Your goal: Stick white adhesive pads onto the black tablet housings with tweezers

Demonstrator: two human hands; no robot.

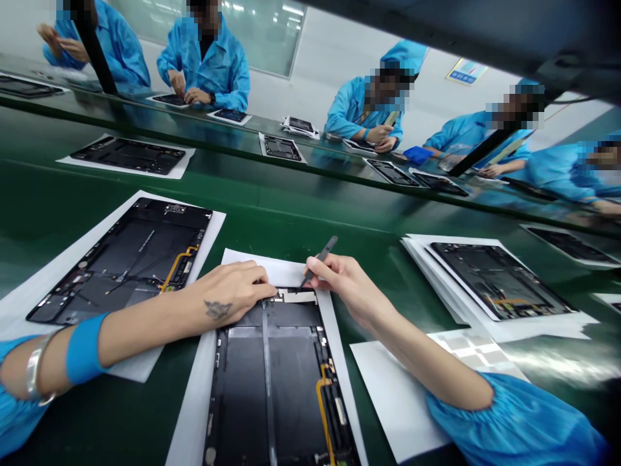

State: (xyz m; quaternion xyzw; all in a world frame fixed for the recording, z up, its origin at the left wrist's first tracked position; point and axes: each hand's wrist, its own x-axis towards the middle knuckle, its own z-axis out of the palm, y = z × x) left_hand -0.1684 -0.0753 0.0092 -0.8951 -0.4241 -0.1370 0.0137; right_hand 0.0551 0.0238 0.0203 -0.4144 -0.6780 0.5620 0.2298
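A black tablet housing (291, 375) lies on white paper directly before me, with an orange flex cable (323, 395) along its right side. My right hand (342, 278) pinches dark tweezers (326, 252), their tips pointing down at the housing's far edge. Just below the tips is a white strip (299, 297). At the far edge's left part, my left hand (237, 290) rests with its fingers bent and drawn together. What those fingertips hold, if anything, is hidden.
Another housing (130, 259) lies on paper to the left. On the right are a housing on stacked paper (499, 275) and a sheet with pale stickers (470, 349). Across the green bench (272, 207), several co-workers in blue handle similar parts behind a raised ledge. Dark posts rise there.
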